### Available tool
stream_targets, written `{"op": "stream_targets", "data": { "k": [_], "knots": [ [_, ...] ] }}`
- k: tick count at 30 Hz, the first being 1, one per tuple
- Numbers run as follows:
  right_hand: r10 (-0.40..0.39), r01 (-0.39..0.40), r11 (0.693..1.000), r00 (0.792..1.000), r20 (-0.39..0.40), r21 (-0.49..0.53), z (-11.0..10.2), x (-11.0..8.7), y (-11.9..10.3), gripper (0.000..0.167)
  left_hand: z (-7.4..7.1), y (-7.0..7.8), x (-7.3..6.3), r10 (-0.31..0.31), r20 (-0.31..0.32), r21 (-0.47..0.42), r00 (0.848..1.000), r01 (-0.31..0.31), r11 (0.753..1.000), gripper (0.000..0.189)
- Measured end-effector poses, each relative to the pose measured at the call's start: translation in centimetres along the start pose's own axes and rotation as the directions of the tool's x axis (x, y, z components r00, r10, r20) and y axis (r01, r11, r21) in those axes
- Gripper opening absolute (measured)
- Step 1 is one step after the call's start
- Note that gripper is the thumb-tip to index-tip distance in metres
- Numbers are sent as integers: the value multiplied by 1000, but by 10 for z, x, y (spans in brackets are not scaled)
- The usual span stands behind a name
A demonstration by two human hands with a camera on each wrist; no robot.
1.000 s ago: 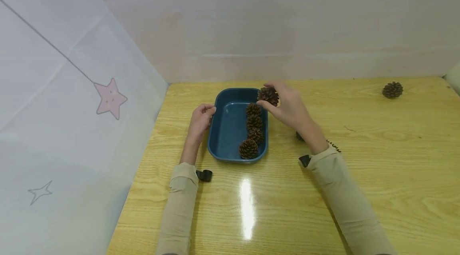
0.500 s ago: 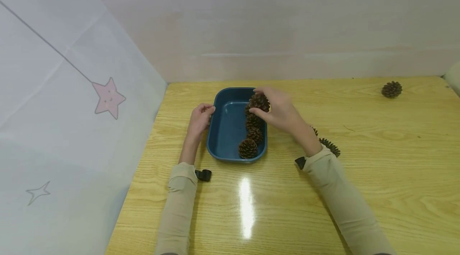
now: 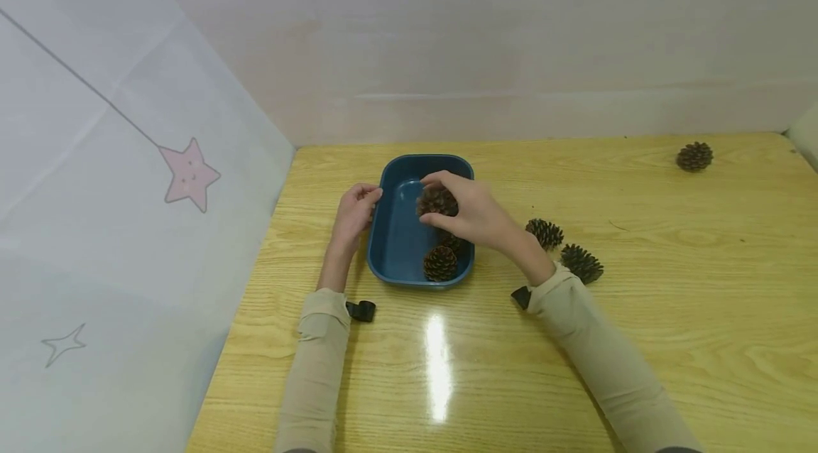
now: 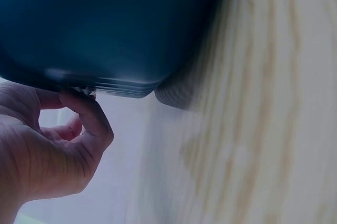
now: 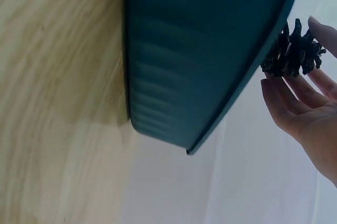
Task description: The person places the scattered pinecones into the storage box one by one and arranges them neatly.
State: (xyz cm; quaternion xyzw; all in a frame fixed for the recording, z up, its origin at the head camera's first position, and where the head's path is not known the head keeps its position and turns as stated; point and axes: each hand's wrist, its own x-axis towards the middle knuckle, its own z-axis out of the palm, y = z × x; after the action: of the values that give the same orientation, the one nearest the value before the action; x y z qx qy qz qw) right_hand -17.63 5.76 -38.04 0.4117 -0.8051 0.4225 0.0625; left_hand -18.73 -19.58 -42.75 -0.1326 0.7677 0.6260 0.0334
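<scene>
A dark blue rectangular tray [image 3: 399,254] stands on the table, its rim gripped on the left side by my left hand [image 3: 355,215]. In the left wrist view, the fingers of that hand [image 4: 58,145] curl at the rim. Over the inside of the tray, my right hand [image 3: 476,215] holds a brown pine cone [image 3: 437,202] between thumb and fingers. The right wrist view has this pine cone [image 5: 295,52] above the rim level. Beneath the hand, another pine cone [image 3: 440,263] lies in the tray's near right corner, with one partly hidden [image 3: 452,243] behind it.
Two pine cones [image 3: 545,233] [image 3: 581,263] lie on the wooden table [image 3: 486,368] beside my right wrist. One more pine cone [image 3: 694,156] lies at the far right, by the back edge. White-covered walls stand behind and to the left.
My right hand has carried the pine cone leftward and slightly nearer, from the tray's far right corner to over its middle, uncovering two pine cones on the table. My left hand stays at the rim.
</scene>
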Motion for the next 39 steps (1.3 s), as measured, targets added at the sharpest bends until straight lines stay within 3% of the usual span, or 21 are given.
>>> {"op": "stream_targets", "data": {
  "k": [5, 17, 25, 33, 39],
  "knots": [
    [39, -38, 999, 995, 93, -7, 8, 1, -2, 48, 0, -1, 1, 9, 6, -12, 1000, -9, 1000, 33],
    [55, -58, 998, 954, 295, 1, 34, 1, -7, 44, -4, -2, 1, 15, 38, -27, 999, -14, 1000, 36],
    [51, -62, 998, 932, 360, 21, 45, 0, -8, 42, -3, -1, 1, 14, 29, -20, 999, -13, 1000, 35],
    [74, -93, 996, 888, 453, 19, 52, -2, -8, 38, -2, -2, 2, 11, 30, -9, 1000, -11, 1000, 34],
    [92, -118, 993, 877, 472, 25, 52, -3, -7, 38, -3, -3, 3, 11, 46, -4, 999, -11, 1000, 36]
  ]
}}
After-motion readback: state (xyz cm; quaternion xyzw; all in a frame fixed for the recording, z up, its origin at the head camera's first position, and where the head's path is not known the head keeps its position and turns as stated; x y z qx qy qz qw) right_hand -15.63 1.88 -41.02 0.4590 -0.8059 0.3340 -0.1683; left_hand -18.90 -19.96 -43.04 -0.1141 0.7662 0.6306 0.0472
